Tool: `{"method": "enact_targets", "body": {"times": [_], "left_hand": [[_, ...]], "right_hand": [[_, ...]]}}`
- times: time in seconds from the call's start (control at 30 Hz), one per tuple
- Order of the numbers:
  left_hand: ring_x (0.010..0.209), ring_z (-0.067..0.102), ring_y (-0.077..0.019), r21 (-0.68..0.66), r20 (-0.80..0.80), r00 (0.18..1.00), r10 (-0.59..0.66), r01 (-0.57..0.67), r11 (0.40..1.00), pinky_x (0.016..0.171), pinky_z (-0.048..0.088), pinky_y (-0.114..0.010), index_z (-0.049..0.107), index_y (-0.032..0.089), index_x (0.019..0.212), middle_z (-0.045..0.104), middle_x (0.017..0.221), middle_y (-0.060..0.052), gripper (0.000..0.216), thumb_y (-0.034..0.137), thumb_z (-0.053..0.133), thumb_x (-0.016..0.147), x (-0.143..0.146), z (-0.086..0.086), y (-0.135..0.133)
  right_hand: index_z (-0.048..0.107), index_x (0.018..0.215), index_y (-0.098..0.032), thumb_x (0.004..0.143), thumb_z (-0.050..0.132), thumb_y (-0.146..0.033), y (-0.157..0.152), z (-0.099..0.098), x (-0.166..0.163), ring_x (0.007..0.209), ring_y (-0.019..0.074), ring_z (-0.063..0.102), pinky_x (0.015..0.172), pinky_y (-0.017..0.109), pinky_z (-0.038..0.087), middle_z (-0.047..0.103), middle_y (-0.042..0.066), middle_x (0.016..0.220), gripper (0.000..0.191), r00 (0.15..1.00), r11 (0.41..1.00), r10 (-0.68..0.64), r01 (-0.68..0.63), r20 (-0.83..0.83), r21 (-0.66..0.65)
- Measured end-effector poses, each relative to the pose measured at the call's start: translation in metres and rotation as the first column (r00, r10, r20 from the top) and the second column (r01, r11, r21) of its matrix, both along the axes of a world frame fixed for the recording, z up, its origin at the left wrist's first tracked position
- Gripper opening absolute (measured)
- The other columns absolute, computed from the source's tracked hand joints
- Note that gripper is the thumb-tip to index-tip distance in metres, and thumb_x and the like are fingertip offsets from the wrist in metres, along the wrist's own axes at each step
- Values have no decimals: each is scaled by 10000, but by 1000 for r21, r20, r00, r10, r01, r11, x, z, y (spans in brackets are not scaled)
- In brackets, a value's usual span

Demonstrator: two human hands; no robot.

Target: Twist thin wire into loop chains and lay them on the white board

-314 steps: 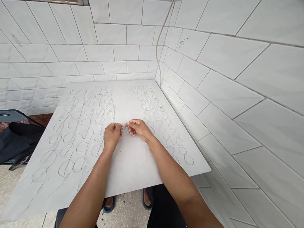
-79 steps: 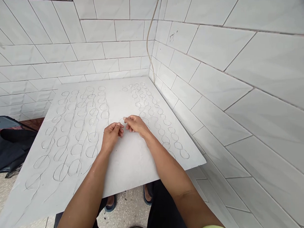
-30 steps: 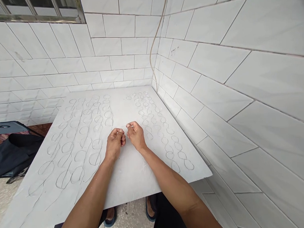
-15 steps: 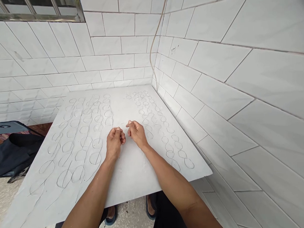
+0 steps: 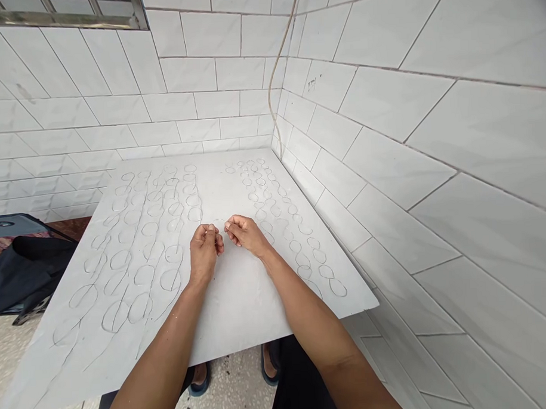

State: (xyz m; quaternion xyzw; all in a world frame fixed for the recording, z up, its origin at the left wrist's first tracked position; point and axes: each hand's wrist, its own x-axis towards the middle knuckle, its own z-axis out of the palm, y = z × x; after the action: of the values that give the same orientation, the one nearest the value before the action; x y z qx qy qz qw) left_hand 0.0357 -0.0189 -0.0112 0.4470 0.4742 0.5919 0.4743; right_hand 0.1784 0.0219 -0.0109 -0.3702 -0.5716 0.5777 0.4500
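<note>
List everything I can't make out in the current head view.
All in the head view:
What the bare left hand and bare right hand pinch, if anything: too thin, covered by fingers.
Silver metal-barred window: cut off by the top edge.
Dark crumpled cloth: cut off by the left edge.
Blue sandals' fronts: hidden by the flat white board.

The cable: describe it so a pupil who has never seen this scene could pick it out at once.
Start at the big white board beneath the person's two hands and follow it to its far right corner. There, where two tiled walls meet, the cable runs down to the board. It is the thin beige strand that curves, while the grout lines around it run straight.
</note>
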Motion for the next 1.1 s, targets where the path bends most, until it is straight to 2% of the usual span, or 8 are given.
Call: {"method": "enact_targets", "body": {"times": [0.27,0.57,0.8,0.97,1.1], "left_hand": [[520,508,-117,36,-44,997,68,-66,997,498,399,-242,521,220,847,560,635,18,256,444,539,970,4,4,-5],[532,524,-129,47,-45,998,53,-51,998,503,405,-254,531,225,852,563,632,18,288,480,512,985,3,1,-5],[566,583,-153,-18,-20,999,29,-29,999,527,445,-277,594,199,999,631,698,-26,470,624,392,993,3,1,-4],[604,620,-154,-36,-58,997,60,-62,997,550,472,-282,612,177,993,683,813,-73,466,612,444,978,1,-1,-3],[586,606,-153,-20,-137,989,51,-54,998,532,463,-275,609,189,955,649,747,-47,447,599,434,989,1,-2,-3]], "right_hand": [[582,790,-201,883,628,-466,-1,-5,-8,531,93,459,478,228,346,537,-34,636,285,999,1000,18,-19,-46,-20],[544,741,-203,888,614,-469,-3,-9,-15,527,95,472,476,232,360,551,-32,641,312,1000,1000,-9,9,-1,20],[599,798,-208,899,587,-464,-2,-5,-8,539,107,477,494,243,377,563,-24,660,276,990,991,-133,132,45,24],[586,783,-221,899,571,-454,-1,-2,-4,545,116,473,502,250,373,558,-22,659,261,976,981,-194,190,101,47],[558,758,-228,914,545,-449,0,-3,-5,547,125,461,518,263,371,545,-22,643,271,952,962,-271,263,143,74]]}}
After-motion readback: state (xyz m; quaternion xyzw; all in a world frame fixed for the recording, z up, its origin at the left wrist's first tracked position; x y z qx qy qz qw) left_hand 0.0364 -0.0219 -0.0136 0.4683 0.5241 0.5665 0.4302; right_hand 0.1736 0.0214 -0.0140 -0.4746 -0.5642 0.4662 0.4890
